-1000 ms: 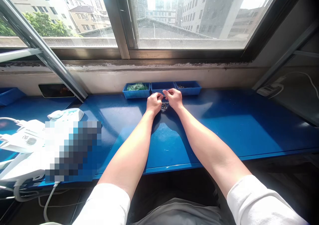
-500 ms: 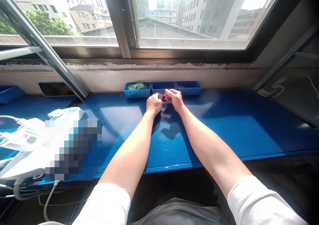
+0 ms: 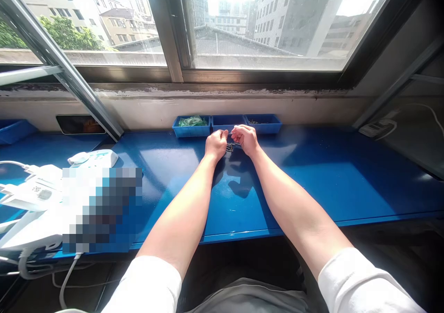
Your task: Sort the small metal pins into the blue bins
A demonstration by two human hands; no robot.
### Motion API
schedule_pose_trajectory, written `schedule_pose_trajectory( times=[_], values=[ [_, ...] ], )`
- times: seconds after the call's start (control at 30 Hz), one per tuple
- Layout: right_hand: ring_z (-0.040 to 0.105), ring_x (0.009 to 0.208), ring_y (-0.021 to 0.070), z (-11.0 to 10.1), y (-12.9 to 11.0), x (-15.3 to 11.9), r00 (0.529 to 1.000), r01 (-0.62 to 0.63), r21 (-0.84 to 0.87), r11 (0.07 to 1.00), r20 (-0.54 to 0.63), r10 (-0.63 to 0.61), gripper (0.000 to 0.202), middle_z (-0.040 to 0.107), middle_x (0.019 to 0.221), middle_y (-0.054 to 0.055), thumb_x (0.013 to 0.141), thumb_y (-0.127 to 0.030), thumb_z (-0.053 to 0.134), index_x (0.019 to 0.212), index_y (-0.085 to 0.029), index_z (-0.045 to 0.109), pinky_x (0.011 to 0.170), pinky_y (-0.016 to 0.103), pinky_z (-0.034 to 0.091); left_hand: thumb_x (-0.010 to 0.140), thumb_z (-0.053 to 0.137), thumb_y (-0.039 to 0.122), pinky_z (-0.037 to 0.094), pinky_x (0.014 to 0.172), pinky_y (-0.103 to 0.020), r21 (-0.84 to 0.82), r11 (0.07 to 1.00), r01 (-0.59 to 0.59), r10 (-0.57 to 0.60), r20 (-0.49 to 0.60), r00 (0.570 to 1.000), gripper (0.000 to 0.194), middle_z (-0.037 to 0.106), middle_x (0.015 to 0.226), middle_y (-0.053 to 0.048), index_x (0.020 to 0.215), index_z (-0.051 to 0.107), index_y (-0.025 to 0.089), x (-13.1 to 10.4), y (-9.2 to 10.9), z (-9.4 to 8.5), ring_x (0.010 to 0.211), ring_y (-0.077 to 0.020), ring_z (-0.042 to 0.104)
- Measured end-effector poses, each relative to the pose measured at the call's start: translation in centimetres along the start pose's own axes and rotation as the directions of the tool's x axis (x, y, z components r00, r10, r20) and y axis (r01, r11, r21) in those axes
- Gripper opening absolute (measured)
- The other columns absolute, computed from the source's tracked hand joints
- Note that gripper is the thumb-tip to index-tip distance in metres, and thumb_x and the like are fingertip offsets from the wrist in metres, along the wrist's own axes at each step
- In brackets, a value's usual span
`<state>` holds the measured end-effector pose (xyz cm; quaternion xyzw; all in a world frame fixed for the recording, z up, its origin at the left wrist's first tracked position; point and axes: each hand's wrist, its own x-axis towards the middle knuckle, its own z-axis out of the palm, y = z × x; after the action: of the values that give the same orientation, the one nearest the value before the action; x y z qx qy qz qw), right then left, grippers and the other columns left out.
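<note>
The left hand [image 3: 215, 143] and right hand [image 3: 245, 138] are raised close together at the centre of the frame, above the blue table [image 3: 294, 183]. A thin part [image 3: 232, 133] spans the narrow gap between their fingertips. The left hand is closed, thumb and forefinger pinched on the part's left end; the right pinches its right end, the other fingers curled. The part's ends are hidden by the fingers. Directly below the gap, a small cluster of dark screws [image 3: 229, 147] lies on the table.

Three blue bins stand in a row just beyond the hands, at upper centre. The left bin [image 3: 192, 131] holds green plastic [image 3: 192, 121]. The contents of the middle bin [image 3: 228, 119] cannot be confirmed. The right bin [image 3: 268, 128] contains small dark pieces [image 3: 254, 122], type indistinct. A further bin [image 3: 15, 131] sits at the left edge; its interior cannot be read.
</note>
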<state>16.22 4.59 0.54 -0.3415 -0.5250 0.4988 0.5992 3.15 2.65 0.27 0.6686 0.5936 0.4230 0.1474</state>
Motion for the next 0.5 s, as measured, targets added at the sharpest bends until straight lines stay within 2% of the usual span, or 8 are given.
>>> schedule_pose_trajectory(
  times=[0.07,0.13,0.2,0.3,0.4,0.5],
  values=[
    [0.05,0.051,0.0103,-0.3,0.1,0.3,0.995,0.047,-0.078,0.996,-0.08,-0.054,0.022,0.06,0.058,0.0,0.07,-0.038,0.058,0.066,-0.017,0.063,0.051,0.024,0.039,0.091,0.035,0.043,0.044,0.08,-0.029,-0.014,1.0,0.021,-0.022,-0.075,0.997,0.037,0.069,0.099,-0.008,0.096,0.065,0.021,0.2,-0.1,0.0,0.093,-0.0217,0.062],
    [0.053,0.057,0.0116,-0.8,0.1,0.6,0.974,0.105,-0.229,0.968,-0.175,-0.147,0.023,0.064,0.067,0.001,0.07,-0.038,0.056,0.073,-0.018,0.065,0.056,0.025,0.043,0.09,0.037,0.04,0.044,0.085,-0.03,-0.022,0.997,0.076,-0.078,-0.132,0.988,0.035,0.068,0.103,-0.009,0.1,0.064,0.02,0.3,-0.3,0.0,0.098,-0.0226,0.061],
    [0.056,0.065,0.0141,-1.2,0.1,0.8,0.939,0.126,-0.416,0.9,-0.244,-0.244,0.025,0.066,0.077,0.002,0.071,-0.037,0.056,0.082,-0.018,0.067,0.064,0.028,0.046,0.088,0.04,0.036,0.044,0.088,-0.032,-0.015,0.991,0.132,-0.133,-0.146,0.98,0.031,0.068,0.104,-0.009,0.1,0.064,0.02,0.5,-0.5,0.0,0.1,-0.0234,0.06],
    [0.058,0.084,0.0197,-1.8,0.2,1.1,0.898,0.08,-0.658,0.748,-0.278,-0.341,0.03,0.067,0.093,0.005,0.071,-0.03,0.055,0.094,-0.017,0.067,0.081,0.034,0.047,0.084,0.044,0.03,0.045,0.089,-0.033,0.015,0.985,0.172,-0.169,-0.124,0.978,0.026,0.067,0.105,-0.009,0.099,0.064,0.021,0.5,-0.8,0.0,0.1,-0.0235,0.06],
    [0.052,0.106,0.025,-2.1,0.1,1.2,0.9,-0.002,-0.8,0.6,-0.263,-0.348,0.037,0.063,0.109,0.009,0.07,-0.025,0.053,0.105,-0.016,0.064,0.095,0.038,0.041,0.082,0.045,0.026,0.044,0.089,-0.033,0.047,0.981,0.188,-0.183,-0.097,0.978,0.027,0.067,0.106,-0.01,0.1,0.064,0.02,0.5,-0.9,-0.2,0.101,-0.0238,0.06],
    [0.045,0.115,0.0287,-2.3,0.1,1.3,0.92,-0.087,-0.851,0.518,-0.268,-0.285,0.046,0.057,0.12,0.011,0.071,-0.026,0.052,0.115,-0.015,0.06,0.1,0.042,0.037,0.08,0.046,0.024,0.045,0.088,-0.033,0.071,0.976,0.204,-0.199,-0.069,0.978,0.027,0.067,0.106,-0.01,0.1,0.064,0.019,0.4,-0.9,-0.3,0.101,-0.0243,0.061]
  ],
)
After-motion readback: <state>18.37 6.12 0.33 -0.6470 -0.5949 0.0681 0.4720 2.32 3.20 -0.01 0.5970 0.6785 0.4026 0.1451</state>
